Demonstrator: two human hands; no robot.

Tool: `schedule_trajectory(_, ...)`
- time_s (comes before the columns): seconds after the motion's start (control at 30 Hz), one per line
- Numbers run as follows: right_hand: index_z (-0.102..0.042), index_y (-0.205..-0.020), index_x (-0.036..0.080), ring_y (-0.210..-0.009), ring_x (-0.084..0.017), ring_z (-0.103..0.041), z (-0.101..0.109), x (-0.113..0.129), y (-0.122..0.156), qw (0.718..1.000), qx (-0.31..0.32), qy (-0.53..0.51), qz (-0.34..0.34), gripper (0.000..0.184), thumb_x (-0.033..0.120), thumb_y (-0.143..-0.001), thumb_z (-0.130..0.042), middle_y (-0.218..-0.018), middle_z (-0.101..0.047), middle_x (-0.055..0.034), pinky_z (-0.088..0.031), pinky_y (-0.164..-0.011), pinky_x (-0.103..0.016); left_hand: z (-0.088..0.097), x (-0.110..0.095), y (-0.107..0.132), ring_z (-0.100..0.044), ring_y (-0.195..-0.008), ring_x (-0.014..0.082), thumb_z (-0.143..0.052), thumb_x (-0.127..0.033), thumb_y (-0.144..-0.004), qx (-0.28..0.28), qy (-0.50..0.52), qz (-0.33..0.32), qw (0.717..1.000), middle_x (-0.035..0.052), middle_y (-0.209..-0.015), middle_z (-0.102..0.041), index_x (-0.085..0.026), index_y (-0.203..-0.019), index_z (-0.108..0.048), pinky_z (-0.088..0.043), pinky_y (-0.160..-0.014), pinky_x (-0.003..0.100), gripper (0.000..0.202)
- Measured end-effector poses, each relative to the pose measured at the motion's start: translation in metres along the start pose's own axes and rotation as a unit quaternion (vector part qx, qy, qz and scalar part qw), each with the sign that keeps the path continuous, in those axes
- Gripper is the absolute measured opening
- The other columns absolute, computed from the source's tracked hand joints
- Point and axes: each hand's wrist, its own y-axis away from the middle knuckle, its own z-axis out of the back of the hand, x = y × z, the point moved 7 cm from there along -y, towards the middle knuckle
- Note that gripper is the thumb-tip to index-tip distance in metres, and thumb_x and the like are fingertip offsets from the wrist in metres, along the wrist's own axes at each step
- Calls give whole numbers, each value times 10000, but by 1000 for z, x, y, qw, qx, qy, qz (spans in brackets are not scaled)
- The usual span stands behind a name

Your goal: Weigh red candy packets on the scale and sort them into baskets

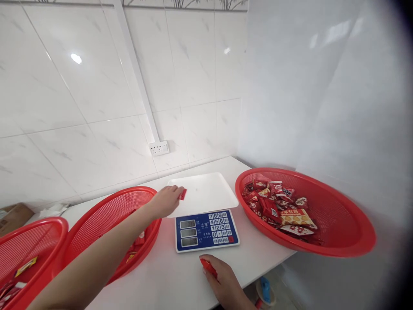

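Note:
My left hand (167, 200) reaches over the left edge of the white tray (206, 191) of a digital scale (207, 230) and pinches a small red packet (182, 194). My right hand (222, 282) rests on the white table (180, 275) in front of the scale's blue keypad, closed on another red packet (208, 266). The tray itself holds nothing else.
A red mesh basket (348, 224) at the right holds several red snack packets (280, 206). Two more red baskets (106, 219) (29, 245) stand at the left with a few packets inside. A wall socket (159, 148) sits on the tiled wall behind. A cardboard box (13, 215) is at far left.

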Motion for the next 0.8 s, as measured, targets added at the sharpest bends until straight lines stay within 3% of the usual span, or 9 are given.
schedule_trajectory(0.07,-607,-1110,190,-1036,-237,-577,-1,-3,0,1000,5,-5,-2,354,348,-851,-425,-1118,-638,-89,-433,-921,-358,10,23,35,-493,-1122,258,-305,-143,-852,-1,1,58,998,123,-1208,-516,-194,-1305,-347,-398,-925,415,458)
schedule_trajectory(0.13,-606,-1113,187,-1041,-239,-575,-3,-7,0,1000,12,-6,-5,359,354,-851,-425,-1125,-634,-90,-433,-923,-366,8,32,69,-392,-1241,274,-312,-244,-884,26,36,109,993,122,-1387,-365,-228,-1379,-239,-388,-956,423,500)
schedule_trajectory(0.23,-603,-1116,198,-1050,-238,-572,-6,-12,0,1000,18,-7,-6,355,357,-849,-432,-1139,-628,-86,-436,-921,-365,-15,22,112,-239,-1327,314,-455,-416,-840,102,98,138,980,50,-1502,-140,-344,-1407,-118,-368,-982,469,664)
schedule_trajectory(0.33,-598,-1120,203,-1049,-236,-572,-6,-13,1,1000,15,-2,-1,348,351,-852,-431,-1140,-628,-85,-439,-914,-360,-39,9,135,-178,-1340,313,-527,-254,-804,131,68,133,980,16,-1492,-166,-382,-1384,-200,-299,-1016,520,678)
schedule_trajectory(0.47,-602,-1100,190,-1016,-226,-585,-2,-2,1,1000,8,11,12,328,321,-865,-414,-1108,-642,-90,-442,-896,-336,-52,25,139,-254,-1322,276,-395,-124,-817,79,-1,121,989,7,-1458,-261,-349,-1362,-296,-302,-1020,508,598)
schedule_trajectory(0.67,-609,-1073,203,-966,-223,-601,3,11,2,1000,-5,11,13,296,288,-855,-428,-1064,-659,-77,-450,-857,-319,-53,72,113,-323,-1294,290,-360,-108,-792,-14,-107,127,986,37,-1396,-393,-298,-1286,-460,-284,-1025,529,538)
schedule_trajectory(0.73,-596,-1086,204,-945,-217,-606,5,11,2,1000,-14,4,-2,297,296,-853,-435,-1042,-664,-71,-456,-841,-312,-48,71,109,-319,-1291,324,-369,-155,-809,-76,-120,141,980,93,-1380,-417,-219,-1252,-513,-267,-1029,547,470)
schedule_trajectory(0.8,-577,-1102,207,-891,-199,-619,10,12,0,1000,-21,-11,-14,297,295,-856,-436,-986,-675,-57,-470,-803,-293,-44,55,111,-356,-1270,326,-357,-232,-846,-168,-84,142,972,133,-1326,-478,-167,-1201,-552,-296,-1026,529,410)
